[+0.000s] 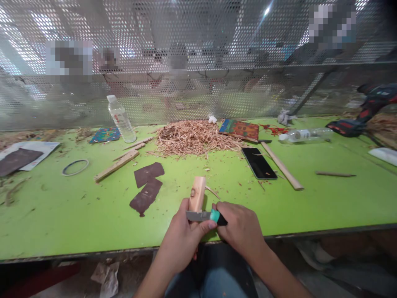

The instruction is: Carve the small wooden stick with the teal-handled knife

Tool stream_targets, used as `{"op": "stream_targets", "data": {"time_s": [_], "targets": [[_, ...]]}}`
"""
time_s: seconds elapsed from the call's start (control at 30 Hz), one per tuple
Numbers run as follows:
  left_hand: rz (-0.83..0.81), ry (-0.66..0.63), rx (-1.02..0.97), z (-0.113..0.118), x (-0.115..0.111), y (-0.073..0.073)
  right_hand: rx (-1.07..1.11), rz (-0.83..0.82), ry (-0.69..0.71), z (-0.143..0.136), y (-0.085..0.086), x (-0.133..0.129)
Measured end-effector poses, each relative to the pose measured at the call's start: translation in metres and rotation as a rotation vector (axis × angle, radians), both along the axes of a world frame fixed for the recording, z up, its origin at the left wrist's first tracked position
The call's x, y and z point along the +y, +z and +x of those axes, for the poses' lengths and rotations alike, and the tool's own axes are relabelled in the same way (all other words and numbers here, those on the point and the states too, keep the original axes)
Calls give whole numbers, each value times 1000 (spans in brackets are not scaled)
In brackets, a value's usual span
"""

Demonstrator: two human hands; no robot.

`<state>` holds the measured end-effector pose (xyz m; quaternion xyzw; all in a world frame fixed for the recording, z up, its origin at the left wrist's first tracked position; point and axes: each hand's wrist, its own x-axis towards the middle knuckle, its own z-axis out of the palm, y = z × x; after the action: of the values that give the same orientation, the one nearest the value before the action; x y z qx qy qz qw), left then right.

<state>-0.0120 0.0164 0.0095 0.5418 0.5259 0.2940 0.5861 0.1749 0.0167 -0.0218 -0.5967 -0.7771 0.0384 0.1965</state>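
One wood block (197,193) near the front edge of the bench (93,223), L hand (181,238) gripping it, R hand (241,221) wrapped round the knife (200,216), blade across the wood! Shavings pile (189,138) farther back (phone (259,163) nearby, btw).

Left grip (182,238) and right grip (241,222) close together, both curled, forearms (274,263) angled inward

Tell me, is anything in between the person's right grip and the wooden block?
Yes, the knife: the right grip holds its handle, and its blade lies across the wooden block. Nothing visible stands between the left grip and the block, which it holds directly.
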Motion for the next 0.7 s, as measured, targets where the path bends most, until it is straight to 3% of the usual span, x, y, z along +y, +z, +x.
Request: {"op": "stream_targets", "data": {"time_s": [0.27,0.47,0.57,0.7], "targets": [[18,68,99,8,0,4,-10,-23,-110,-9,5,2],[39,24,110,3,-2,6,-66,-109,-424,5,19,39],[-85,-14,11,0,3,9,-80,-117,-399,13,21,49],[-121,-53,-84,-4,9,9,-70,-122,-397,16,22,45]]}}
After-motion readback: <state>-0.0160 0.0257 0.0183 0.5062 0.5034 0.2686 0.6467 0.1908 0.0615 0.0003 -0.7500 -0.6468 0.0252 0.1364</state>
